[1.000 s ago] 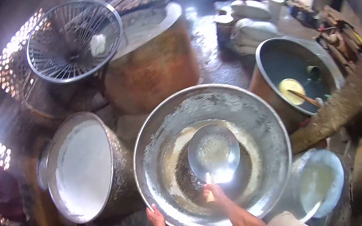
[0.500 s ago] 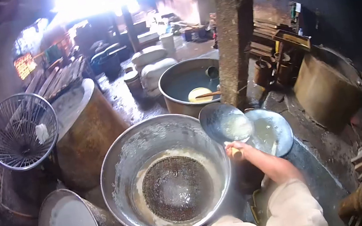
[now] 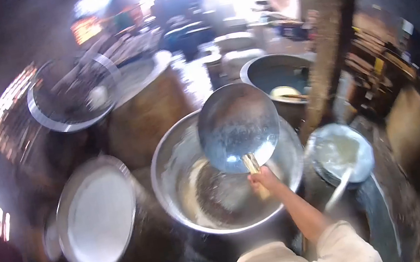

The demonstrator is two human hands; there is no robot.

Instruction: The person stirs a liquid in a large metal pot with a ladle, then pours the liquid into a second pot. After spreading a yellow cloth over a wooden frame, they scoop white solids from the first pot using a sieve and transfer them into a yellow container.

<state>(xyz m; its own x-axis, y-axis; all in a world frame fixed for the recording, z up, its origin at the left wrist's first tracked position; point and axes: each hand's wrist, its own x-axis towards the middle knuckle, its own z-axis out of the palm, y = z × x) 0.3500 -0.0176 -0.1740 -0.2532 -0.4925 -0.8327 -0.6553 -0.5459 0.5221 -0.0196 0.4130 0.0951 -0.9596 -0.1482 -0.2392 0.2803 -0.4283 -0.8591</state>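
Note:
My right hand (image 3: 266, 178) is wrapped round the wooden handle of a wide, round metal pan (image 3: 233, 121), shaped like a shallow wok. The pan is raised above a large metal basin (image 3: 165, 199) and hides part of its far side. At the bottom of the basin lies a dark, wet, round patch with a mesh look, ringed by pale residue. My left hand is out of the frame. A smaller round bowl (image 3: 366, 160) with cloudy liquid stands to the right, and a pale handle (image 3: 338, 193) leans out of it.
Left of the basin is a tub (image 3: 130, 186) filled with white liquid. Behind stand a wire basket (image 3: 43, 111), a big rust-brown vat (image 3: 148, 111) and a pot of dark liquid (image 3: 251, 77). A post (image 3: 330, 38) rises at the right; stacked wood lies beyond.
My right hand has swung the pan left, from the basin's right edge to above it. The view has turned left, and my left hand has left the frame.

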